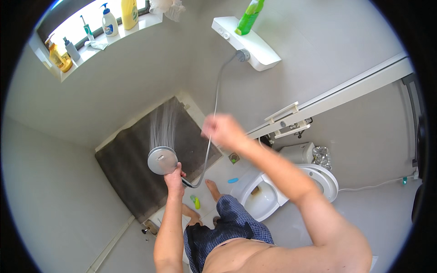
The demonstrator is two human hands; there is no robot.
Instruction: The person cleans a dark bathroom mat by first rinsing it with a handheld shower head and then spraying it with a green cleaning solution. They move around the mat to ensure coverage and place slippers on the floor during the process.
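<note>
My left hand [175, 180] is closed round the handle of a round chrome shower head [162, 160]. Water sprays from it towards the far edge of a dark mat [136, 163] on the floor. A grey shower hose [217, 92] runs from the handle up to a white wall-mounted shower shelf unit [256, 47]. My right hand [223, 131] is raised beside the hose, blurred, with its fingers curled; whether it touches the hose cannot be told. A green bottle [249, 20] stands on the shelf unit.
A toilet with its lid up [261, 201] stands at my right, near a floor drain [234, 158]. A blue object [233, 180] and a green brush-like object [195, 202] lie by my feet. Several bottles line the window sill [119, 36]. A pale rail [341, 95] crosses at the right.
</note>
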